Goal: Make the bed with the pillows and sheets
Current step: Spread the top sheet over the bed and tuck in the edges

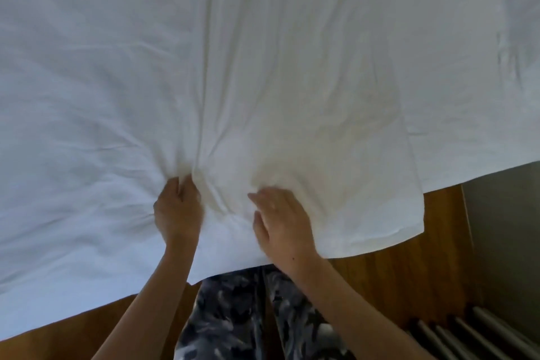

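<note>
Sheet, white, creased, lies over the bed, covering its near right part; its free corner hangs past the bed edge at lower right. Left hand grip: fingers curled into a bunched fold of the sheet, wrinkles radiating out from it. Right hand grip: wide, fingers straight, palm flat on the sheet just beside the left. A second white layer shows beyond the sheet's right edge. Person's patterned dark trousers stand against the bed edge, between the forearms. Wooden floor below. Radiator at lower right, grey wall next to it.
</note>
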Demonstrator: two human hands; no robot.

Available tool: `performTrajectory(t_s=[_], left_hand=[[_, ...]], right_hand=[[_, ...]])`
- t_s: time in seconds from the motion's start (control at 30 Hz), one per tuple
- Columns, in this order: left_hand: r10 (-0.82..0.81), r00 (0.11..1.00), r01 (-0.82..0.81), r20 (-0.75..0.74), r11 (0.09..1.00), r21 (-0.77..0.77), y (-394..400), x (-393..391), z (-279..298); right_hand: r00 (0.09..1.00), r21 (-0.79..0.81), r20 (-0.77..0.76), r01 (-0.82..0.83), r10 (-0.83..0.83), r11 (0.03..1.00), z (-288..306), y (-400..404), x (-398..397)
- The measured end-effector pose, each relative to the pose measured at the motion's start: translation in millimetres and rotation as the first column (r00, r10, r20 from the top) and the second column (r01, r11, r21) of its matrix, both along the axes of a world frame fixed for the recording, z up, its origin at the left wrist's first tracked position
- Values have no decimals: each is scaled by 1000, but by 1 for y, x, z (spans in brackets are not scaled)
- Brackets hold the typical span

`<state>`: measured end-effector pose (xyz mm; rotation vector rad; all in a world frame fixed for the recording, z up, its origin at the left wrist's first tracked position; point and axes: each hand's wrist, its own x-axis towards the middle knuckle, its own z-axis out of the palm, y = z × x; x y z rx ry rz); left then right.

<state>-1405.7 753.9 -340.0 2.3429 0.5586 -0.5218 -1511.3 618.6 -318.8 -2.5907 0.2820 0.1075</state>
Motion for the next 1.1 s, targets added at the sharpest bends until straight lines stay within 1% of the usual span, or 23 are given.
performTrajectory(t_s=[0.07, 0.13, 0.2, 0.27, 0.33, 0.37, 0.43, 0.5, 0.53, 0.57, 0.6, 0.63, 0.67, 0.7, 0.73, 0.8, 0.83, 0.9, 0.93, 0.97, 1.03, 1.1], left_hand=[[51, 997, -50, 61, 999, -18, 3, -2, 4], [110, 986, -109, 127, 994, -15, 13, -10, 10], [131, 978, -138, 165, 990, 32, 27, -19, 7], [70, 991, -82, 118, 991, 104, 35, -20, -2], [-15, 999, 6, 40, 979, 204, 39, -17, -17], [-36, 999, 28, 28, 968, 249, 39, -15, -23], [-26, 999, 12, 46, 956, 294, 36, -15, -27], [47, 996, -68, 74, 951, 301, 34, -21, -24], [81, 990, -113, 117, 945, 306, 31, -24, -22], [87, 978, -142, 188, 942, 304, 27, -24, -18], [49, 955, -139, 292, 944, 298, 21, -19, -15], [-34, 910, -95, 413, 953, 288, 12, -11, -11], [-143, 849, -6, 509, 960, 279, 1, -1, -10], [-255, 784, 109, 566, 954, 279, -15, 10, -7], [-364, 724, 238, 586, 929, 284, -33, 19, -6], [-547, 605, 461, 579, 833, 305, -73, 33, -1], [-612, 557, 536, 561, 781, 320, -90, 38, -1], [-687, 500, 606, 527, 712, 355, -111, 51, -9], [-697, 498, 602, 516, 706, 372, -115, 60, -16], [-687, 521, 576, 506, 721, 386, -115, 71, -24], [-636, 606, 480, 478, 771, 418, -100, 87, -44], [-613, 667, 438, 424, 783, 442, -67, 80, -63]], right_hand=[[992, -135, 58, 121, -114, 983, -5, -43, 22], [970, -205, 152, 220, -191, 954, -5, -79, 40], [957, -262, 186, 266, -222, 928, -8, -104, 45], [974, -331, 108, 226, -201, 916, -19, -120, 40], [987, -388, -62, 112, -147, 915, -33, -125, 22], [983, -401, -141, 53, -119, 914, -40, -125, 9], [970, -410, -227, -18, -82, 912, -50, -127, -16], [967, -398, -247, -45, -60, 916, -53, -128, -36], [971, -389, -235, -48, -48, 920, -53, -128, -43], [976, -379, -213, -36, -49, 925, -52, -127, -49], [982, -367, -175, -3, -66, 930, -49, -126, -52], [988, -357, -123, 49, -99, 933, -46, -126, -50], [988, -349, -70, 108, -141, 931, -42, -126, -43], [984, -346, -28, 156, -176, 925, -39, -127, -32], [981, -354, 3, 185, -196, 917, -36, -129, -17], [982, -378, 40, 188, -187, 907, -35, -134, 21], [984, -392, 57, 179, -171, 902, -35, -136, 41], [981, -411, 117, 187, -152, 892, -33, -141, 85], [976, -407, 149, 207, -158, 890, -32, -147, 106], [969, -408, 180, 233, -172, 883, -30, -153, 124], [954, -423, 209, 285, -214, 860, -32, -163, 145], [959, -430, 157, 282, -237, 857, -48, -160, 131]])
